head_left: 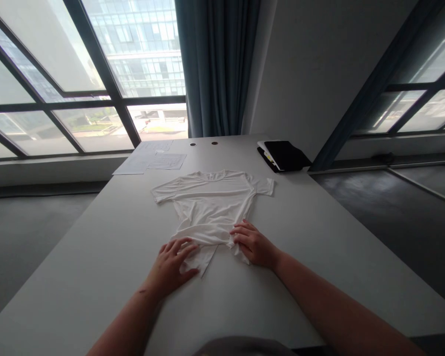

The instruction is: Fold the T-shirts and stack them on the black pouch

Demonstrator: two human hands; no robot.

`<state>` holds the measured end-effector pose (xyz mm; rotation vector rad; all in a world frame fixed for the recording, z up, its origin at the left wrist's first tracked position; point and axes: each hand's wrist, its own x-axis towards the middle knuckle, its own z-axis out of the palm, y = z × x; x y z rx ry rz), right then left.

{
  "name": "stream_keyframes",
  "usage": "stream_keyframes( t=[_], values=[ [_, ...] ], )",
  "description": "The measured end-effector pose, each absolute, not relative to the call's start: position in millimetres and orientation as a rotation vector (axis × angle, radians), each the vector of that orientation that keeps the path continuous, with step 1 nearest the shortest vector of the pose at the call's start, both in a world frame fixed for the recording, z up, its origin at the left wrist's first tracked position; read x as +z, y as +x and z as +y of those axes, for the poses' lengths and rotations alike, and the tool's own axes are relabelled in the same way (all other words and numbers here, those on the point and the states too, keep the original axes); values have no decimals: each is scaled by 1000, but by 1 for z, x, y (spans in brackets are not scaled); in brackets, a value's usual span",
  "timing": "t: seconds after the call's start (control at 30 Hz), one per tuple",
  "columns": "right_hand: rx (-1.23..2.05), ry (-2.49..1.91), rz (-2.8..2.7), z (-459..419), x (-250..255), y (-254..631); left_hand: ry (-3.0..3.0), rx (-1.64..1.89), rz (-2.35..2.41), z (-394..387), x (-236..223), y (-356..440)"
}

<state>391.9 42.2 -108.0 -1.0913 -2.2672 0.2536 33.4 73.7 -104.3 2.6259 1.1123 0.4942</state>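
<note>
A white short-sleeved T-shirt (pixel 215 202) lies on the white table (pixel 96 262), its neckline pointing away from me and its sleeves out to both sides. Creases run across its body, and the near hem is folded and uneven. My left hand (pixel 172 264) rests on the lower left corner of the shirt with fingers spread and thumb apart. At the lower right corner, my right hand (pixel 255 244) has its fingers curled over bunched fabric; its thumb is hidden.
Printed sheets of paper (pixel 152 158) lie at the table's far left. A black folder-like item (pixel 287 155) with white and yellow edges sits at the far right. Two round holes are set in the far end. Behind stand windows and a blue curtain (pixel 218 69).
</note>
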Motion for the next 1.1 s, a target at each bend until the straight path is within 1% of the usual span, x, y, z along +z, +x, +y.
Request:
stream_keyframes(
  t=[0.13,0.23,0.3,0.4,0.47,0.53,0.73,0.87,1.0,1.1],
  values=[
    [217,-1121,-2219,39,-108,387,2635,416,942,67,-99,49],
    [168,-1141,-2101,42,-108,392,2491,502,881,71,-99,45],
    [158,-1182,-1939,40,-108,400,2285,597,885,73,-101,35],
    [265,-1278,-1692,29,-108,417,1889,704,985,70,-105,18],
    [375,-1336,-1587,19,-110,429,1681,692,1015,65,-109,9],
    [429,-1372,-1543,8,-112,438,1592,666,1021,58,-113,3],
    [310,-1408,-1638,-16,-117,449,1767,631,1091,42,-121,-13],
    [216,-1424,-1811,-25,-110,441,1991,571,1133,38,-103,-26],
    [292,-1277,-2158,-37,-99,426,2203,433,1172,33,-77,-32],
    [365,-1212,-2289,-49,-96,419,2381,501,1262,28,-70,-29]
  ],
)
